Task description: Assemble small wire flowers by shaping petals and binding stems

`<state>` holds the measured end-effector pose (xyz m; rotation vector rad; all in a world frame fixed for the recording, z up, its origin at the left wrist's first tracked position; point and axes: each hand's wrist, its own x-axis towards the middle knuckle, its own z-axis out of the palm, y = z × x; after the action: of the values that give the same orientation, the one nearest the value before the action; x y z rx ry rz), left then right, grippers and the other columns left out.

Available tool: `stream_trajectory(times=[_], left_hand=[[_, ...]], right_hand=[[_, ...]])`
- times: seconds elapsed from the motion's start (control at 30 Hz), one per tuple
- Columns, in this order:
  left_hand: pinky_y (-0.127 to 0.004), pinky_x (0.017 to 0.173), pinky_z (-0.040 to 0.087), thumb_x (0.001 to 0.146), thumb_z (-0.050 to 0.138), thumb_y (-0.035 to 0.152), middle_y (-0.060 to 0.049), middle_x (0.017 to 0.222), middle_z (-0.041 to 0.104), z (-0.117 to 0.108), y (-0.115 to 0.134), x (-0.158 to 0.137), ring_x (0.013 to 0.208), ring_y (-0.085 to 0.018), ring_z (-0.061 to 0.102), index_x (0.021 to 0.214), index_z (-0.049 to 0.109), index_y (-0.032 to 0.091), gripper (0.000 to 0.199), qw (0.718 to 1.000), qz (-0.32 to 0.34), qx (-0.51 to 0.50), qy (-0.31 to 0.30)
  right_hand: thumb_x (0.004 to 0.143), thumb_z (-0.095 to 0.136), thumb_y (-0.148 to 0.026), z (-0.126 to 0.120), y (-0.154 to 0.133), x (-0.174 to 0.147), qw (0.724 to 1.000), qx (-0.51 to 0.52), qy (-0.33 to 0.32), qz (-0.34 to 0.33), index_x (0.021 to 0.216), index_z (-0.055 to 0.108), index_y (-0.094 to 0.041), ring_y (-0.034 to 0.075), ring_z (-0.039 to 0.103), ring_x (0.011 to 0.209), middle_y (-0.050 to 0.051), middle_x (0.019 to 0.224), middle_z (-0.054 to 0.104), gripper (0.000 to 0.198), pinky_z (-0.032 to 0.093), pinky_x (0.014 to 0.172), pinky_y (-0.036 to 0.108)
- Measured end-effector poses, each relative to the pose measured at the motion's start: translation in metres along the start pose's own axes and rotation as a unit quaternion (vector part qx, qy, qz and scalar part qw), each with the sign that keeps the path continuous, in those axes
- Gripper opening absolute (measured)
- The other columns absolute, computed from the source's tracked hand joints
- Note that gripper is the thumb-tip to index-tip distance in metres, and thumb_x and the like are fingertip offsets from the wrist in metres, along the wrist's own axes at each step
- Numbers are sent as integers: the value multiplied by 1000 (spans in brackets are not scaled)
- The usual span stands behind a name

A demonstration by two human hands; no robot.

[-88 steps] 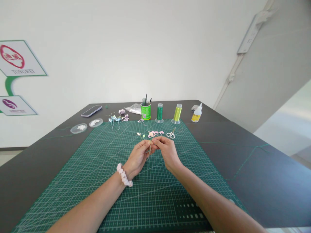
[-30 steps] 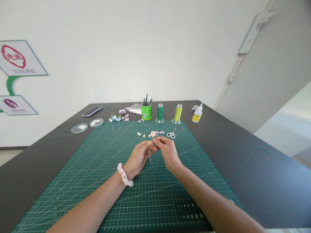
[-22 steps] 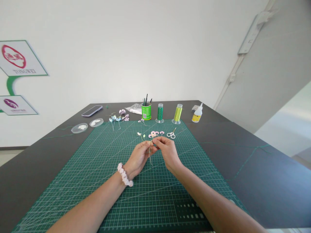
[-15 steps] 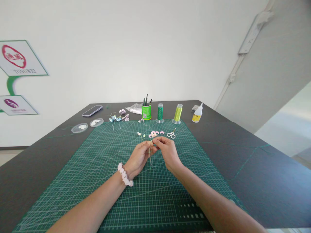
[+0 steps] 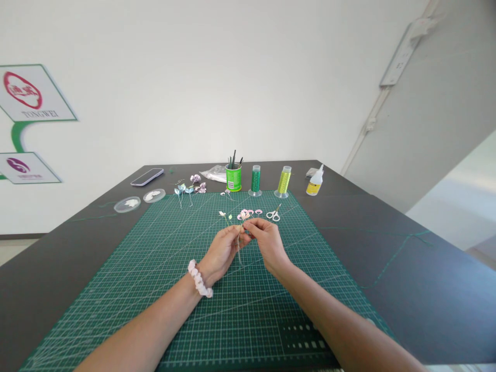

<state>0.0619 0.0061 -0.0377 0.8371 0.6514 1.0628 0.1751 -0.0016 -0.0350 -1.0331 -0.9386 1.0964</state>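
Note:
My left hand [image 5: 220,250], with a white scrunchie [image 5: 200,279] on its wrist, is closed in a pinch round a thin flower stem [image 5: 239,252]. Its pale lower end hangs below the fingers. Thumb and fingertips of my right hand [image 5: 268,242] meet the left fingertips at the top of that stem, also pinched; whatever fine thread or wire lies between them is too small to make out. Just above the fingertips shows a pale pink flower [image 5: 245,214], overlapping other pink flowers [image 5: 258,212] behind it. A small white bud [image 5: 222,214] is left of these.
A green cutting mat [image 5: 155,279] lies on the dark table. Beyond my hands are white-handled scissors [image 5: 273,214], a green thread spool [image 5: 256,181], a yellow-green spool [image 5: 283,182], a green can [image 5: 233,178] of tools, a glue bottle [image 5: 314,182], blue-leaved stems [image 5: 188,190], clear dishes [image 5: 127,204] and a phone [image 5: 148,177].

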Motion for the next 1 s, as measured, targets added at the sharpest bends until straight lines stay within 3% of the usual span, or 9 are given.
stream_trajectory(times=[0.33, 1.0], left_hand=[[-29, 81, 49, 68, 77, 30, -2, 61, 66, -2, -1, 1, 67, -12, 59, 61, 68, 12, 22, 1000, -3, -2, -3], [-27, 77, 47, 73, 74, 27, -1, 59, 65, -2, 0, 0, 65, -12, 59, 63, 66, 13, 18, 1000, -13, -4, 11]], right_hand=[[63, 67, -31, 0, -1, -1, 1000, 1, -3, 0, 56, 64, -19, 14, 49, 55, -3, 49, 56, 14, 40, 57, 28], [63, 67, -30, -1, -1, 0, 1000, -9, 4, -8, 56, 66, -19, 14, 51, 58, -1, 54, 60, 13, 41, 59, 29]])
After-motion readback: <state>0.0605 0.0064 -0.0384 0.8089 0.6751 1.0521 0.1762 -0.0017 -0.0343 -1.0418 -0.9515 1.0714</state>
